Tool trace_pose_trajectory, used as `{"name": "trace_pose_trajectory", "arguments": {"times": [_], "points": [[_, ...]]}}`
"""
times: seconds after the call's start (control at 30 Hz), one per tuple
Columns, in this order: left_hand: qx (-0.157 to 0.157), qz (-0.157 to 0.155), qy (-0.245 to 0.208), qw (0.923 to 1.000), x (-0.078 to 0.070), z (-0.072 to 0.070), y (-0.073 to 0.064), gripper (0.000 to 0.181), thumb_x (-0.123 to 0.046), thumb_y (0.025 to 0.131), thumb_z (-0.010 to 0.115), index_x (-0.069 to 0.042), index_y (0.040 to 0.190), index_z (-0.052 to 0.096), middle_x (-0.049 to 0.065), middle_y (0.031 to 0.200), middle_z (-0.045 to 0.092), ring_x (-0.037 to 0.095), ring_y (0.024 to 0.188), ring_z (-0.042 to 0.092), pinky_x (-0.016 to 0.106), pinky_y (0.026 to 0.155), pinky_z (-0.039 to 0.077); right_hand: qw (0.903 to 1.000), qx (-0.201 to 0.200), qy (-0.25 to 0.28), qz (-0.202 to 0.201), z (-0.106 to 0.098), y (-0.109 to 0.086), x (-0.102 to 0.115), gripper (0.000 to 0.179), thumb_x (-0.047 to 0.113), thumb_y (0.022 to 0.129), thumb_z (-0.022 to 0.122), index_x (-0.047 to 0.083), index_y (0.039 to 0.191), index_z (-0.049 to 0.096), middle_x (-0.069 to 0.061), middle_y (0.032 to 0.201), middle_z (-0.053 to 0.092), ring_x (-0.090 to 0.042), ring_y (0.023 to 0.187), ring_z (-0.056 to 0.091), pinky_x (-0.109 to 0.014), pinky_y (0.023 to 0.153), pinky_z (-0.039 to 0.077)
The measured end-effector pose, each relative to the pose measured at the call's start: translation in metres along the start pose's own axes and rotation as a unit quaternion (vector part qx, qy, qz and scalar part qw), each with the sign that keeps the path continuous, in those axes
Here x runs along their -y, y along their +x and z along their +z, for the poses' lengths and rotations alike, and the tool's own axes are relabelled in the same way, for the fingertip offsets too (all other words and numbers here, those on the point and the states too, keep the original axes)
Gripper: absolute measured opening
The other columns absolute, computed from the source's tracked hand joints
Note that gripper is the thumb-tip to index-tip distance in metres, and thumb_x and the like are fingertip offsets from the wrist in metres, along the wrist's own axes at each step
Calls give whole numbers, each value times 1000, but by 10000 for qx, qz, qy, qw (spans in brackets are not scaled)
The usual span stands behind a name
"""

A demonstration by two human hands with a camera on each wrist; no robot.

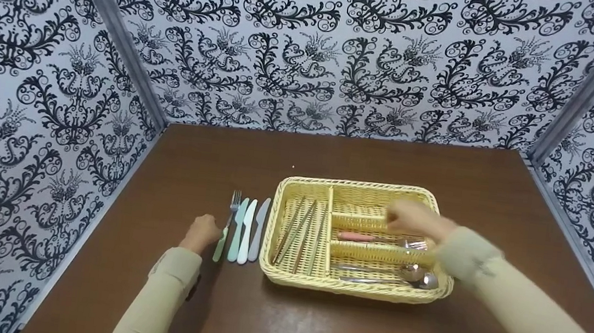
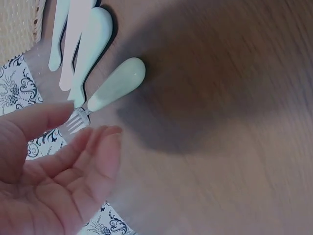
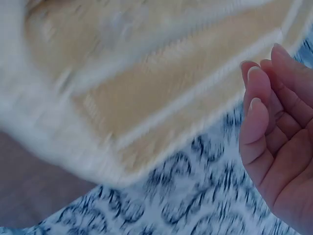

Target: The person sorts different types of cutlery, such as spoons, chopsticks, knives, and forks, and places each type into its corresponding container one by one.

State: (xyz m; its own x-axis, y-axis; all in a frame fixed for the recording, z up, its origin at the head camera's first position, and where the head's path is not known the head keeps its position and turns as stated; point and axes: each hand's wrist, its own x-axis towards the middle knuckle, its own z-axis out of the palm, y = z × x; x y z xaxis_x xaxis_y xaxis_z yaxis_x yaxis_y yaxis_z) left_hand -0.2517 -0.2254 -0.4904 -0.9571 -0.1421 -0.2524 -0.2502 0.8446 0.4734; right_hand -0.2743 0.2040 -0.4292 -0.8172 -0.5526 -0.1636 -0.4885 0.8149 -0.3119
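A fork with a pale green handle [image 1: 220, 246] lies on the table, left of a row of knives. My left hand [image 1: 203, 232] is beside it; in the left wrist view the thumb and fingers [image 2: 105, 152] bend loosely near the fork [image 2: 117, 84], holding nothing. Green [image 1: 236, 234], white [image 1: 247, 233] and grey [image 1: 258, 234] knives lie side by side. Over the right part of the wicker basket [image 1: 356, 289] is my right hand [image 1: 414, 218], blurred. Its fingers look loosely curled with nothing between them in the right wrist view.
The basket's long left compartment has several chopsticks [image 1: 303, 239]. A pink-handled piece [image 1: 356, 237] and fork tines [image 1: 417, 245] lie in the middle right compartment, spoons [image 1: 427, 281] in the front one. Patterned walls [image 1: 307, 68] border the brown table [image 1: 291, 326].
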Motion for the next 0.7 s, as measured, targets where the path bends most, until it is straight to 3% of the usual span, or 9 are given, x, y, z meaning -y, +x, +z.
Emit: {"name": "trace_pose_trajectory", "arguments": {"times": [0.1,0.3,0.5,0.7], "points": [[326,-330,-156,9988,3,1,-4,21,-2,79,57,11,96,57,13,77,51,22,63,49,31,53,43,9985,-329,374,242,-19,-26,-25,5,6,79,63,2,82,65,-5,75,63,-15,64,55,-32,60,49],[852,-637,-721,9917,13,5,-6,41,-8,79,65,16,108,50,25,86,59,30,64,62,40,59,54,9930,-992,436,464,-26,-67,-76,13,7,79,63,-2,89,66,-14,84,66,-28,76,60,-45,70,50],[774,-712,-744,9917,16,10,-6,33,-6,79,64,14,102,53,19,78,56,25,60,57,36,56,52,9885,-1224,326,830,-17,-92,-112,13,7,77,64,-4,85,66,-18,82,65,-35,76,59,-50,70,48],[678,-747,-733,9922,15,13,-8,27,-4,78,65,13,97,56,17,75,54,23,58,56,34,54,51,9865,-1271,339,979,-11,-101,-125,11,6,76,64,-3,82,66,-17,80,65,-35,76,59,-50,69,47]]}}
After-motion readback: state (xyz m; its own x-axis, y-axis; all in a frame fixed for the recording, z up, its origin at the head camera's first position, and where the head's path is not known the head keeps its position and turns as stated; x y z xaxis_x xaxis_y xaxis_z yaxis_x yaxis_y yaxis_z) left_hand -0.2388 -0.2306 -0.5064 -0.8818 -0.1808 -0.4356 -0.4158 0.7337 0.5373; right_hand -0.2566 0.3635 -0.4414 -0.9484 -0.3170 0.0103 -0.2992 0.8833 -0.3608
